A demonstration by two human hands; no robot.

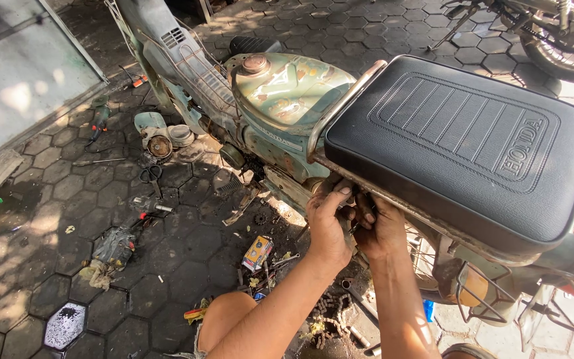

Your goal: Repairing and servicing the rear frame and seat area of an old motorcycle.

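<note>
A worn pale-green motorbike (287,93) stands in front of me with a black ribbed seat (460,143) tipped up on its chrome frame rail (340,110). Both my hands are pressed together just under the seat's front corner. My left hand (327,226) has its fingers curled around a small part of the frame there. My right hand (380,229) grips the same spot from the other side. What sits between the fingers is hidden.
Dark hexagonal paving (68,226) carries scattered parts: scissors (149,174), round engine pieces (164,139), a small yellow box (258,252), a chain (327,316), rags (111,252). A metal sheet (21,73) lies at far left. Another motorbike's wheel (566,50) is at top right.
</note>
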